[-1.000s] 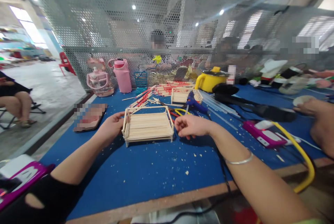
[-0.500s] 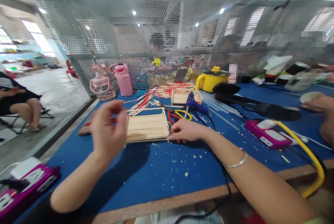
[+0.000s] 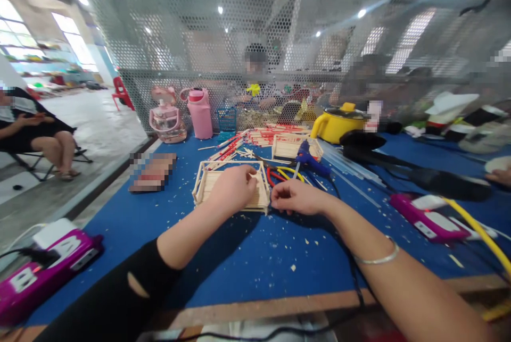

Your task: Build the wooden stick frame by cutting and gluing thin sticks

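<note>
A small tray-like frame of thin wooden sticks (image 3: 203,182) lies on the blue tabletop, with a raised rail along its sides. My left hand (image 3: 235,188) reaches over the middle of it, back of the hand toward me. Its fingers look curled near the right end, and what they hold, if anything, is hidden. Just beyond the right front corner, my right hand (image 3: 295,197) rests low with fingers pinched together; I cannot make out anything between them. Behind that hand are a blue glue gun (image 3: 309,158) and scissors with red and yellow handles (image 3: 279,174).
A second stick frame (image 3: 285,148) and a pile of red-marked sticks (image 3: 267,135) lie farther back. Around them stand a pink bottle (image 3: 200,116), a clear jug (image 3: 167,124) and a yellow pot (image 3: 339,126). Purple power strips (image 3: 429,219) sit at both sides. Clear glue sticks (image 3: 351,164) lie right.
My left hand has moved right and forward, from the frame's left end to over its middle. The frame now shows its raised rails. My right hand stays by the right corner. The view has shifted slightly.
</note>
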`<move>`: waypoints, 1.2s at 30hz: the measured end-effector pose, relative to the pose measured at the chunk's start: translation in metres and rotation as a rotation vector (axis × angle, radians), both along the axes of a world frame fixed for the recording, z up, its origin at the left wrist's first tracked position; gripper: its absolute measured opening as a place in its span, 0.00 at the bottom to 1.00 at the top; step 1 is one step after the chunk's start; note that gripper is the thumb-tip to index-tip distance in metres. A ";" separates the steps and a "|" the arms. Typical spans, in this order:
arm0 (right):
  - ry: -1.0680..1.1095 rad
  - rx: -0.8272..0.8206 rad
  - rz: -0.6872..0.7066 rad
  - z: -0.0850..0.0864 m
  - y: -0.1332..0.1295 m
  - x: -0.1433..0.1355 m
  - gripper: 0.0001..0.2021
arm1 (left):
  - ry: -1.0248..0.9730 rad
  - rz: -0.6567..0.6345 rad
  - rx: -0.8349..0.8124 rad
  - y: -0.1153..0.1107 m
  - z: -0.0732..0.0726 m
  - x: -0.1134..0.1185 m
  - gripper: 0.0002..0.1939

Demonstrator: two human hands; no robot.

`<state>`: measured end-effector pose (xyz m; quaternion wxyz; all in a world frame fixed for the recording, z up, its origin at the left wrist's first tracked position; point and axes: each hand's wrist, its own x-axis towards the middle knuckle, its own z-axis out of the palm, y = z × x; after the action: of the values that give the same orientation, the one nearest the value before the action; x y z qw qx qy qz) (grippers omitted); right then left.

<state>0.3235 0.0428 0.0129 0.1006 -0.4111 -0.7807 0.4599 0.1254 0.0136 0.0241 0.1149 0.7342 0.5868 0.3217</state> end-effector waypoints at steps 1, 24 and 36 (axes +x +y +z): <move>0.011 -0.012 -0.006 0.000 0.000 0.000 0.12 | -0.032 0.004 0.014 -0.001 0.001 -0.002 0.12; 0.266 -0.219 0.061 -0.005 -0.001 -0.003 0.23 | -0.311 -0.100 0.138 -0.032 -0.036 0.001 0.09; 0.264 -0.184 0.076 -0.006 -0.001 -0.004 0.23 | -0.223 -0.169 0.170 -0.032 -0.036 0.000 0.12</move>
<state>0.3195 0.0418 0.0071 0.1469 -0.3246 -0.7303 0.5829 0.1255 -0.0181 -0.0115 0.1433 0.7477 0.4774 0.4387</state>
